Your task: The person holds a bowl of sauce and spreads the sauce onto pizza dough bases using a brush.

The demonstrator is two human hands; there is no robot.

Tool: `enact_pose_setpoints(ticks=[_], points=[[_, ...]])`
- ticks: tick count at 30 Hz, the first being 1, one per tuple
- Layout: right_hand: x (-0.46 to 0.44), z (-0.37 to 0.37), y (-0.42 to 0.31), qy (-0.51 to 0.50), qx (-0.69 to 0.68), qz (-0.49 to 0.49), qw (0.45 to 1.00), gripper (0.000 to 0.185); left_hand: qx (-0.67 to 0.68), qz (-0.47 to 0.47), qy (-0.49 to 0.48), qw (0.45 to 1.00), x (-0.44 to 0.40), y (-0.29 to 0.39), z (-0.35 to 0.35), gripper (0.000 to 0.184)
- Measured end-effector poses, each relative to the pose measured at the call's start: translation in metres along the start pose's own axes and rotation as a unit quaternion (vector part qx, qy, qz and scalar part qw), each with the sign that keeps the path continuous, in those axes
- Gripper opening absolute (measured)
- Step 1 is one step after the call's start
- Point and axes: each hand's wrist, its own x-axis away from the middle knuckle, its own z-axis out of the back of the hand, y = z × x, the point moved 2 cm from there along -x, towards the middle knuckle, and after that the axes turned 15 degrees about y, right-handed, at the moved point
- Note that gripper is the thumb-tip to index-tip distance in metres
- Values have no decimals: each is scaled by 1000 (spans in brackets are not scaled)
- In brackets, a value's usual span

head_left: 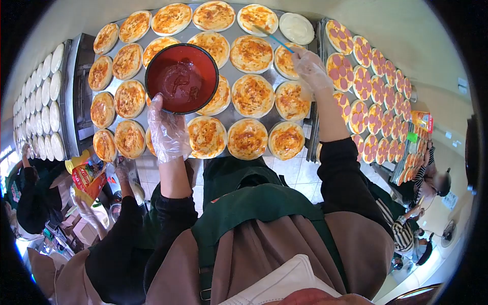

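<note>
My left hand (170, 129), in a clear plastic glove, grips the near side of a round bowl (157, 81), black outside and red inside, with some red sauce at the bottom. The bowl hangs tilted over several pizza bases and hides parts of them. My right hand (309, 68), also gloved, is closed round a thin blue-handled brush (281, 42). Its far end reaches a sauced pizza base (254, 21) in the back row; the tip is too small to make out well. Beside that base lies a plain white pizza base (297, 28) without sauce.
Sauced bases sit in rows on the metal tray (118, 89). To the right, another rack (325, 43) bears bases topped with round meat slices (339, 71). White dough rounds (55, 86) stand at left. Co-workers are on both sides; one holds a red-yellow packet (87, 179).
</note>
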Motion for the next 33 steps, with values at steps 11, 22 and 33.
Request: enact_pose_setpoints(ticks=[11,22,33], points=[[9,-42,18,-30,16,-31,999,27,-3,0,6,1000,5,-4,-4,57],[-49,-217,186,228,204,286,908,32,5,-4,-22,1000,7,-2,-9,55],[-13,-32,16,22,41,87,995,25,1,-1,2,1000,4,-3,-2,53]])
